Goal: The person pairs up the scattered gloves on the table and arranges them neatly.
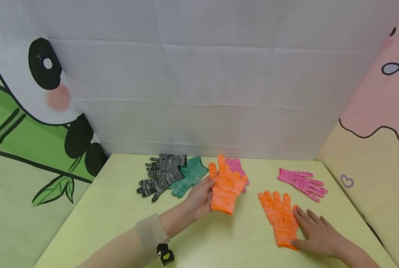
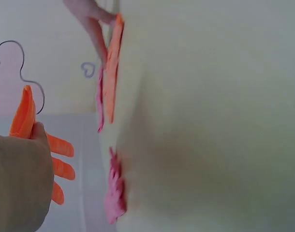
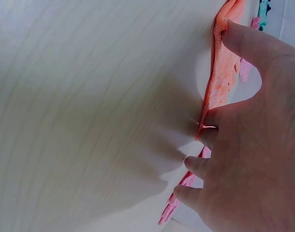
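In the head view my left hand (image 1: 199,197) holds an orange knit glove (image 1: 228,188) up above the table, gripping it by its left edge with the glove's fingers pointing up. That glove also shows beyond the hand in the left wrist view. A second orange glove (image 1: 279,219) lies flat on the table at the right. Along its right edge rests my right hand (image 1: 319,234), fingers spread; the right wrist view has the thumb (image 3: 246,41) on the cuff end and the index fingertip touching the glove's side.
Behind the raised glove lies a pink glove (image 1: 234,163), partly hidden. Another pink glove (image 1: 301,180) is at the right rear. Grey-black striped gloves (image 1: 166,173) overlap a green glove (image 1: 190,176) at the back left. Printed cloth walls (image 1: 192,82) border the table (image 1: 119,223).
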Demonstrator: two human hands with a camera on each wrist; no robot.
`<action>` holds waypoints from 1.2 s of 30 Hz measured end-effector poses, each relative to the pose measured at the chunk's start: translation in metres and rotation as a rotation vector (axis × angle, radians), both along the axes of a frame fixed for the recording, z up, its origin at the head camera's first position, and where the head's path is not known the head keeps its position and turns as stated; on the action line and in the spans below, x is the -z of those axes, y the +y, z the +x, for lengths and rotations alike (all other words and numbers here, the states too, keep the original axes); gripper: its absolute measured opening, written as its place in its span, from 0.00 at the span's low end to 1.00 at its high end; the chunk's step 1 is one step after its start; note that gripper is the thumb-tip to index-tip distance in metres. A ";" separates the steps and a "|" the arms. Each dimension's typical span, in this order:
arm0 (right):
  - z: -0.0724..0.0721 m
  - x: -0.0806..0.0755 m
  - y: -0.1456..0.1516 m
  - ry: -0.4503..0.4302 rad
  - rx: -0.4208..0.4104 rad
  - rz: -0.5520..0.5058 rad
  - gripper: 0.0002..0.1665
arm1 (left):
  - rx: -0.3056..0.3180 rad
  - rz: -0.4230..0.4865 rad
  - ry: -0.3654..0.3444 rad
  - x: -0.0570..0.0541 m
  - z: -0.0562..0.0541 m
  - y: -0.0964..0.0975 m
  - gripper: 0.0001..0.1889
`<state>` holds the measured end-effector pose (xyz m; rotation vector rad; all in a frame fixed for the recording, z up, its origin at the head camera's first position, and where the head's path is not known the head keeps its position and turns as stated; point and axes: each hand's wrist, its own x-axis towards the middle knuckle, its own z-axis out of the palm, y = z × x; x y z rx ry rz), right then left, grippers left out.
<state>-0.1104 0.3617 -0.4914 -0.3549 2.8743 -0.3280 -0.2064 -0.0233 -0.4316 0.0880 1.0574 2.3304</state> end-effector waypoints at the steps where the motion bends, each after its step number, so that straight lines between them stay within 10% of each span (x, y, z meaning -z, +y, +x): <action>1: 0.000 0.000 0.001 0.003 0.000 -0.003 0.60 | -0.017 -0.013 -0.027 0.009 0.006 0.005 0.25; 15: 0.001 -0.002 0.000 0.039 -0.004 -0.022 0.60 | -0.223 -0.085 -0.203 0.061 0.039 0.031 0.29; 24: 0.002 -0.001 0.000 0.014 0.002 -0.023 0.60 | -0.213 -0.243 -0.198 0.059 0.052 0.026 0.39; 30: 0.004 -0.002 -0.002 0.037 0.002 -0.018 0.60 | -0.087 -0.711 0.175 0.040 0.063 -0.003 0.51; 36: 0.004 -0.002 -0.003 0.058 0.010 -0.038 0.59 | 0.325 -1.264 0.974 0.037 0.041 -0.036 0.42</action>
